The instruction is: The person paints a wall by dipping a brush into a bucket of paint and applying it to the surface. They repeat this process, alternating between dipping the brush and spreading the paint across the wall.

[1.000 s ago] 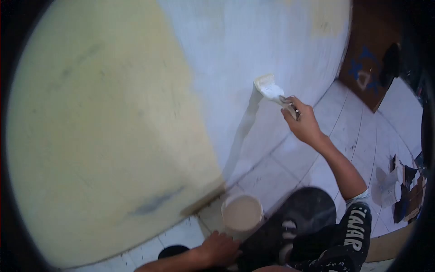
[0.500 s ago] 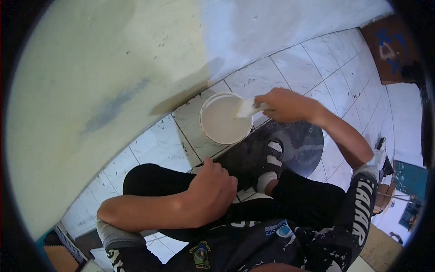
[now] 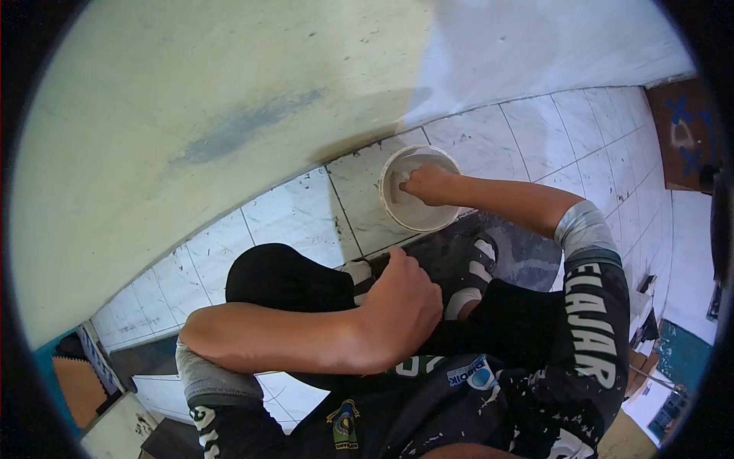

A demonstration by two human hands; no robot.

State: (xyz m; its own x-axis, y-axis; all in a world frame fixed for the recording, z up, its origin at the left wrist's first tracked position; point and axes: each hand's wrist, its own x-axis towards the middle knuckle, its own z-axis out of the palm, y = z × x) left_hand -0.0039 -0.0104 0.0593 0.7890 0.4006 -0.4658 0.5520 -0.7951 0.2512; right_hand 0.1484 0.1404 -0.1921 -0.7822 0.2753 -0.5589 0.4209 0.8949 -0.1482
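Observation:
A round white bucket (image 3: 384, 200) stands on the floor tiles beside the wall, with pale whitish paint (image 3: 410, 216) in it. My right hand (image 3: 433, 186) reaches inside the rim, closed around a paintbrush (image 3: 401, 180); the hand covers much of the brush, which points down into the bucket. Across my lap lies my left forearm, and my left hand (image 3: 404, 302) hangs near my knee with its fingers curled in. Nothing shows in that hand, and its palm side is turned away from me.
The wall (image 3: 229, 92) beside the bucket is yellowish on one side and bluish white on the other, with a grey patch. A dark round mat (image 3: 524, 252) lies under my sandalled foot (image 3: 475, 268). A brown panel with blue marks (image 3: 679, 134) stands at the far right.
My right hand has lowered the paintbrush from the bucket's rim into the bucket. My view has shifted, so the bucket appears farther right. My left hand stays curled near my knee.

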